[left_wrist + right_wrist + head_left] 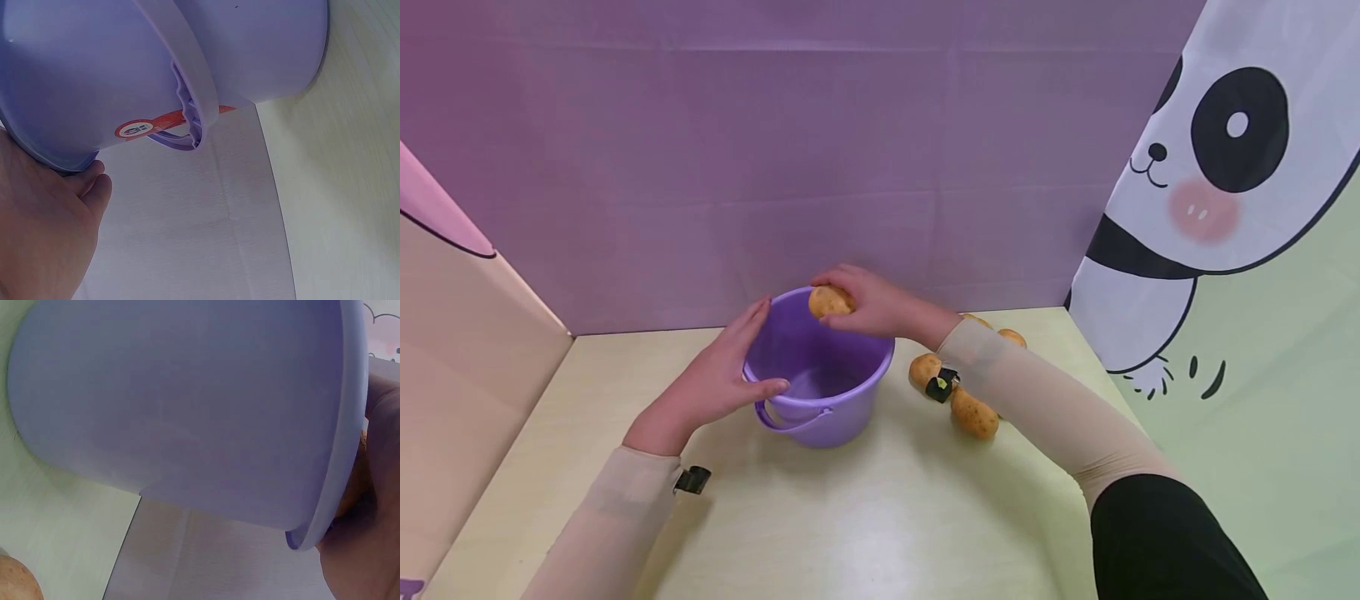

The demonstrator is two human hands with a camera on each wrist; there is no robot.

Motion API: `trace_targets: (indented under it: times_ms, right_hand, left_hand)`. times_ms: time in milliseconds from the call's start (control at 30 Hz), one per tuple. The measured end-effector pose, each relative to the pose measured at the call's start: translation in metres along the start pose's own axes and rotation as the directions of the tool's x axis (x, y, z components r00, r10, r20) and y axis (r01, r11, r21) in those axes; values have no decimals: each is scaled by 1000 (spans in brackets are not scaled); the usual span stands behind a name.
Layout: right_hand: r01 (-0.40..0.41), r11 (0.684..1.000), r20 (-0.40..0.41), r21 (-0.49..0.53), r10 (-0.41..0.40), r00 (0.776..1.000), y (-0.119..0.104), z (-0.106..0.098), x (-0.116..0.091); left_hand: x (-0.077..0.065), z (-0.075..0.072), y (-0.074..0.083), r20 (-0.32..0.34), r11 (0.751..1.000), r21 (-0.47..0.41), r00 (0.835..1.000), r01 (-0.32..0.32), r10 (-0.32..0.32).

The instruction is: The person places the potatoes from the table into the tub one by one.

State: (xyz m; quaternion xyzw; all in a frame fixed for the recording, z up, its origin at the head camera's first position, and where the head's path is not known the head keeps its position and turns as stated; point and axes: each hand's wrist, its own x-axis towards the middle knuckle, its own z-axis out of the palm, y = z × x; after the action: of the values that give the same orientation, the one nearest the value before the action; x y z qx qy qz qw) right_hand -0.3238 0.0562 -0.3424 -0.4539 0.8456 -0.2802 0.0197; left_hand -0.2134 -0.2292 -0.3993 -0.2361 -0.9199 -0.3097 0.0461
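While the right hand (868,302) curls its fingers and thumb snugly round a potato (831,301) over the far side of the bucket's mouth, the left hand (718,375) spreads wide along the rim, thumb reaching over the near edge. The bucket (842,421) stands upright, its inner wall and part of its floor showing, its handle (793,426) hanging in front. Right of it, more potatoes (975,414) lie on the table (850,533), some partly hidden by the right sleeve (1037,396).
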Motion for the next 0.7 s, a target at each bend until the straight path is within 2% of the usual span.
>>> trace_targets:
  times_ms: [433,700]
  right_hand:
    - [25,1000,14,-17,-24,1000,-1,2,2]
    - [50,999,-8,0,-50,999,3,1,1]
  left_hand:
    - [1,2,-2,-5,1000,-3,1000,-2,2]
    - [0,1,0,4,1000,-5,1000,4,-4]
